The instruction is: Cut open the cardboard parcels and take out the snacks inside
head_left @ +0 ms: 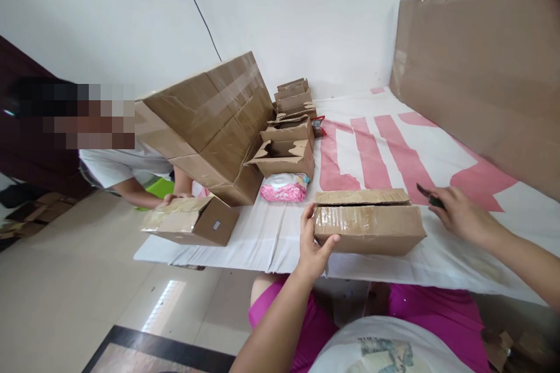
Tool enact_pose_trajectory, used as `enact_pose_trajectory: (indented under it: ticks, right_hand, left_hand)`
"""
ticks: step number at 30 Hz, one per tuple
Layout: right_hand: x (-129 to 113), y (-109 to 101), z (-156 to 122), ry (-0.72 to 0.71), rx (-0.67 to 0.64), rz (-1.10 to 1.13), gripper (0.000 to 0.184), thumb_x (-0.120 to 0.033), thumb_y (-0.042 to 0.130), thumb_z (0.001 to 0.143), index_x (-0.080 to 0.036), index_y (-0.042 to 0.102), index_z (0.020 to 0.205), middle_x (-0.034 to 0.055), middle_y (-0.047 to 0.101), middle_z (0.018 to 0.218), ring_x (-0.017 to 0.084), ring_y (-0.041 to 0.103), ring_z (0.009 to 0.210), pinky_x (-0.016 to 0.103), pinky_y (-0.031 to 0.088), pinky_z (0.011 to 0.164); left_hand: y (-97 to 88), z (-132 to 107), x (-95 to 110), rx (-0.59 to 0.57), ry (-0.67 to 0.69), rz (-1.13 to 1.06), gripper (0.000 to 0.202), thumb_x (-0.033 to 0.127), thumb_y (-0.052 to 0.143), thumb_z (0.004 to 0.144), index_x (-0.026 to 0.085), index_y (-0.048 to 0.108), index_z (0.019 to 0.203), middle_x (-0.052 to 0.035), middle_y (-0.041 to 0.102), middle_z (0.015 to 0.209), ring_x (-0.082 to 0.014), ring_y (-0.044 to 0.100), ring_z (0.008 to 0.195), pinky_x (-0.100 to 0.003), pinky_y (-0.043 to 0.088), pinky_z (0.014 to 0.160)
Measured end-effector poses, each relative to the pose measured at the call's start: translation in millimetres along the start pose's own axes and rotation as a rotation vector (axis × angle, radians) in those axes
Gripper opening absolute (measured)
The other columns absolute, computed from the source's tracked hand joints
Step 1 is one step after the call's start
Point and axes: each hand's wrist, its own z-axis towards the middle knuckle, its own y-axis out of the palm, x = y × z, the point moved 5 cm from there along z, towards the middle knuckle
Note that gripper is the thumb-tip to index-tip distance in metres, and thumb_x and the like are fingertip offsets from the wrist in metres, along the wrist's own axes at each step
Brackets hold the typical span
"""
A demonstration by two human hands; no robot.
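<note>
A small taped cardboard box (pixel 370 224) lies on the white-and-pink sheet right in front of me. My left hand (pixel 314 245) grips its left end, thumb on the front face and fingers on the side. My right hand (pixel 457 214) hovers just right of the box, closed around a small dark tool (pixel 429 197) whose tip points toward the box top.
Across the table a person's hand (pixel 174 198) rests on another taped box (pixel 192 220) at the left edge. A big tilted carton (pixel 210 122), several open small boxes (pixel 286 154), a pink packet (pixel 284 187) and a cardboard sheet (pixel 485 70) against the wall surround the cloth-covered table (pixel 245 233).
</note>
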Motion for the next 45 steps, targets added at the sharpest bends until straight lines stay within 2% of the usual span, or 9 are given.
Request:
enact_pose_trajectory:
  ticks: [3,5,8,11,16,26,34,40,45]
  right_hand:
    - [-42.7,-37.0,-6.9,-0.103,0.225,0.032,0.039,-0.028,0.041,0.098,-0.017,0.051,0.135,0.0163,0.056,0.112,0.028,0.064,0.098,0.036,0.053,0.077]
    - [-76.6,-47.7,-18.7,-0.266,0.265,0.081,0.040,-0.025,0.044,0.097,-0.020,0.051,0.136,0.0137,0.056,0.112,0.025,0.063,0.099,0.036,0.053,0.082]
    - [-117.0,-41.9,-39.0,-0.451,0.185,0.120,0.042,-0.019,0.046,0.096,-0.023,0.051,0.137,0.0099,0.060,0.110,0.019,0.064,0.089,0.032,0.054,0.076]
    - [-137.0,-30.5,-50.4,-0.493,0.165,0.071,0.039,-0.014,0.045,0.095,-0.021,0.056,0.132,0.0091,0.063,0.105,0.018,0.066,0.084,0.031,0.054,0.072]
    - [-149.7,-26.6,-46.8,-0.469,0.208,-0.014,0.035,-0.014,0.044,0.095,-0.019,0.062,0.124,0.0103,0.067,0.102,0.021,0.067,0.086,0.034,0.056,0.073]
    - [-172.1,-30.1,-37.5,-0.468,0.287,-0.157,0.032,-0.013,0.045,0.094,-0.010,0.062,0.122,0.0122,0.065,0.096,0.021,0.066,0.082,0.033,0.056,0.070]
    - [-175.8,-33.6,-38.8,-0.498,0.180,-0.072,0.032,-0.016,0.043,0.095,-0.010,0.062,0.121,0.0095,0.061,0.093,0.017,0.064,0.072,0.029,0.053,0.058]
    - [-175.1,-30.5,-36.9,-0.468,0.282,-0.114,0.031,-0.016,0.045,0.095,-0.009,0.062,0.120,0.0099,0.061,0.095,0.018,0.064,0.075,0.032,0.056,0.063]
    - [-175.8,-33.1,-38.9,-0.487,0.201,-0.032,0.032,-0.018,0.042,0.097,-0.010,0.060,0.122,0.0082,0.060,0.093,0.016,0.064,0.073,0.029,0.056,0.061]
  left_hand:
    - [3.8,0.0,7.1,0.018,-0.006,0.014,0.054,0.050,0.069,0.082,0.022,0.056,0.127,-0.0131,0.040,0.145,-0.0325,0.039,0.139,-0.048,0.034,0.115]
    - [7.0,-0.4,12.2,0.025,-0.004,0.034,0.053,0.049,0.068,0.083,0.022,0.055,0.127,-0.0133,0.040,0.145,-0.0320,0.039,0.139,-0.048,0.035,0.115]
    - [10.6,-0.8,17.9,0.031,0.000,0.062,0.056,0.049,0.067,0.084,0.021,0.053,0.131,-0.0139,0.040,0.145,-0.0317,0.039,0.139,-0.048,0.035,0.115]
    - [11.8,-0.9,19.5,0.030,0.009,0.066,0.059,0.050,0.066,0.085,0.022,0.050,0.135,-0.0137,0.041,0.144,-0.0313,0.038,0.139,-0.048,0.034,0.115]
    - [11.6,-2.2,15.1,0.007,0.022,0.058,0.060,0.048,0.066,0.085,0.022,0.048,0.136,-0.0138,0.038,0.146,-0.0307,0.038,0.139,-0.047,0.034,0.115]
    - [10.5,-2.4,13.8,0.004,0.052,0.041,0.054,0.048,0.066,0.086,0.024,0.052,0.132,-0.0132,0.040,0.142,-0.0311,0.040,0.136,-0.049,0.037,0.112]
    - [8.1,-0.1,16.6,-0.029,0.054,0.063,0.053,0.047,0.068,0.085,0.023,0.054,0.129,-0.0138,0.039,0.141,-0.0326,0.039,0.136,-0.049,0.038,0.111]
    - [7.8,-1.9,18.6,-0.022,0.055,0.056,0.048,0.045,0.068,0.085,0.022,0.056,0.125,-0.0135,0.038,0.142,-0.0310,0.039,0.137,-0.047,0.040,0.110]
    - [7.1,-1.2,19.3,-0.031,0.067,0.075,0.045,0.046,0.068,0.085,0.022,0.059,0.121,-0.0135,0.040,0.141,-0.0311,0.041,0.136,-0.048,0.039,0.110]
